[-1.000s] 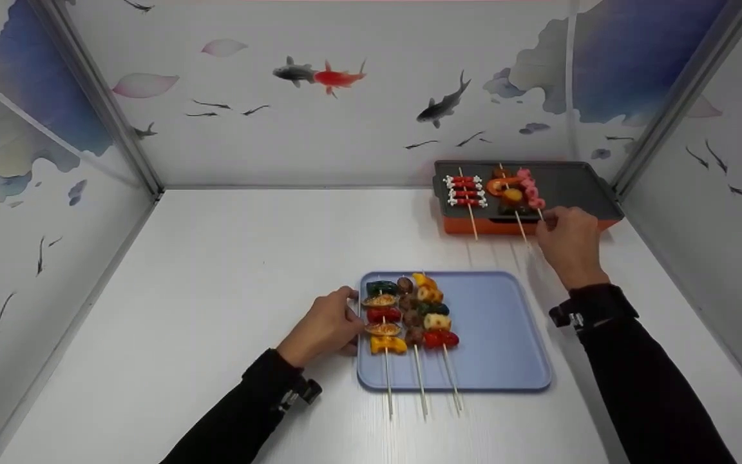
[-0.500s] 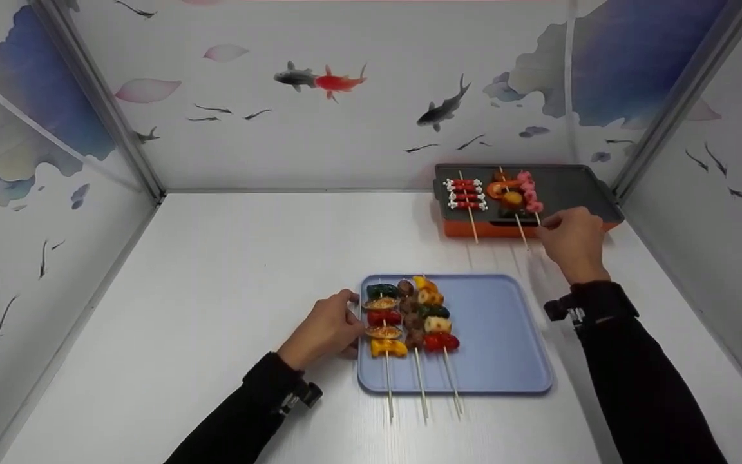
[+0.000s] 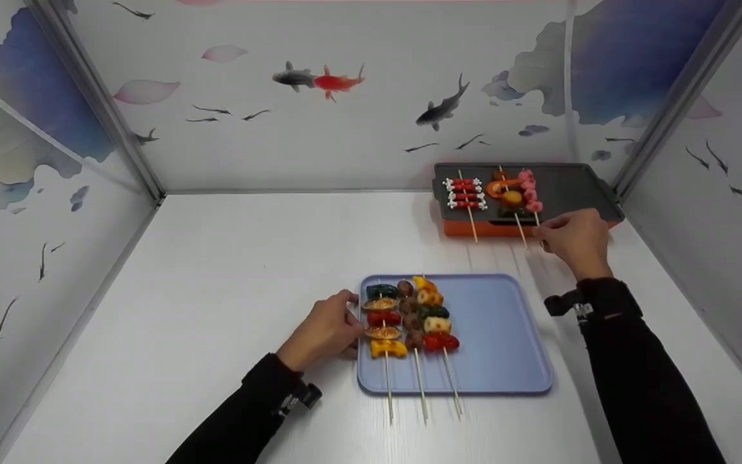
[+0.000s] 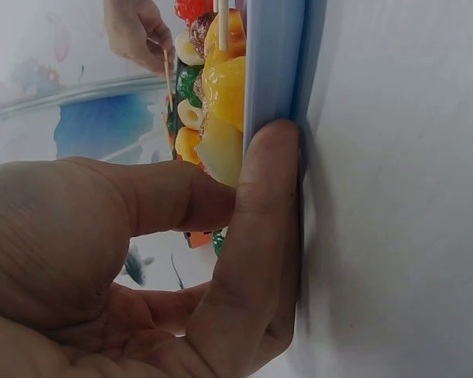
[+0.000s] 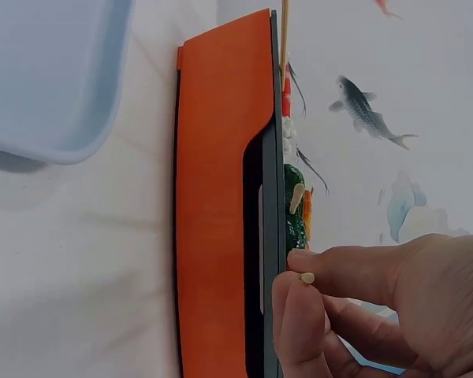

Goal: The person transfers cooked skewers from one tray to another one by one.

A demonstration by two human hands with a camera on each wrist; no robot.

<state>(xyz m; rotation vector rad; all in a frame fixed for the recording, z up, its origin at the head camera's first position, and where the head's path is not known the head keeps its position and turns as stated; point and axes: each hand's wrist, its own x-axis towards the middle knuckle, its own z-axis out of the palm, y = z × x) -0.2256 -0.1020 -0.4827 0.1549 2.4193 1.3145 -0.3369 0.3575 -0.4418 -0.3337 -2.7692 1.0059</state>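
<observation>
My right hand (image 3: 577, 241) pinches the stick end of a skewer of curled pink pieces (image 3: 529, 190) between thumb and index finger. That skewer lies on the dark top of an orange tabletop grill (image 3: 567, 187), beside a mixed skewer (image 3: 511, 198) and one with red and white pieces (image 3: 466, 193). In the right wrist view the stick's tip (image 5: 307, 278) shows between the fingertips. My left hand (image 3: 326, 325) grips the left edge of a blue tray (image 3: 500, 335), thumb at the rim and fingers along its outer side (image 4: 272, 181).
On the tray's left half lie several skewers of toy food, among them ones with yellow and red pieces (image 3: 384, 322), brown balls (image 3: 413, 316) and mixed vegetables (image 3: 435, 316). Their sticks overhang the front edge. White walls painted with fish (image 3: 339, 79) enclose the white table (image 3: 229, 270).
The right hand has shifted slightly right and toward the front, and the pink skewer's stick has swung a little with it. The left hand stays at the tray edge.
</observation>
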